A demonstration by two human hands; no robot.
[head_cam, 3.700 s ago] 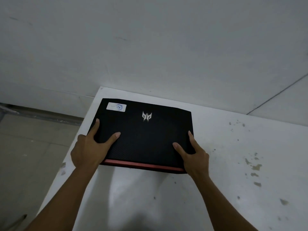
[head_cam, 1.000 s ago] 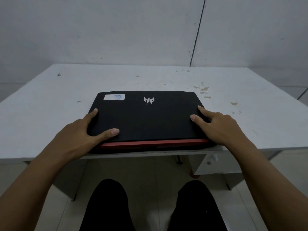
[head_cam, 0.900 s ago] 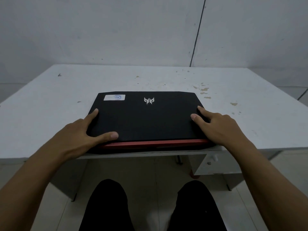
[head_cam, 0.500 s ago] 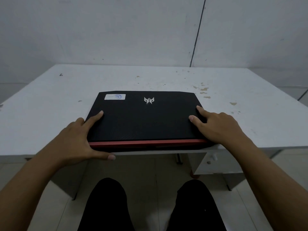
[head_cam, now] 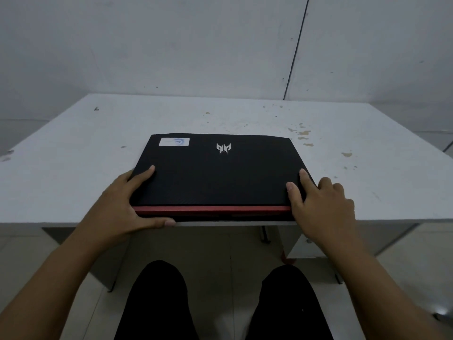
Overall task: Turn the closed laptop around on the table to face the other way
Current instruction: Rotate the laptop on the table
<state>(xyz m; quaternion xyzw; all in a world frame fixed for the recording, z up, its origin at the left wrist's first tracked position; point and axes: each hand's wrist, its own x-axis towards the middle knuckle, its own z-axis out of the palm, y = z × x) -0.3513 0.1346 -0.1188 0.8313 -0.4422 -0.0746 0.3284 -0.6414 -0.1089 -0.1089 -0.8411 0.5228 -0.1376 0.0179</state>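
A closed black laptop [head_cam: 215, 175] lies at the near edge of the white table [head_cam: 73, 173]. Its red-striped edge faces me, and a silver logo and a white sticker sit near its far edge. My left hand [head_cam: 120, 209] grips the laptop's near left corner, index finger on the lid and thumb curled under the front edge. My right hand [head_cam: 321, 207] holds the near right corner, two fingers on the lid and the others down the right side.
The table [head_cam: 367, 148] is stained with brown spots at the back right. A white wall stands behind it. My legs in dark trousers [head_cam: 157, 303] are below the table's near edge. A small white cabinet [head_cam: 301, 244] stands under the table on the right.
My left thumb has come off the lid and gone under the laptop's front edge. My right hand has slid back toward the near right corner. The laptop keeps its orientation.
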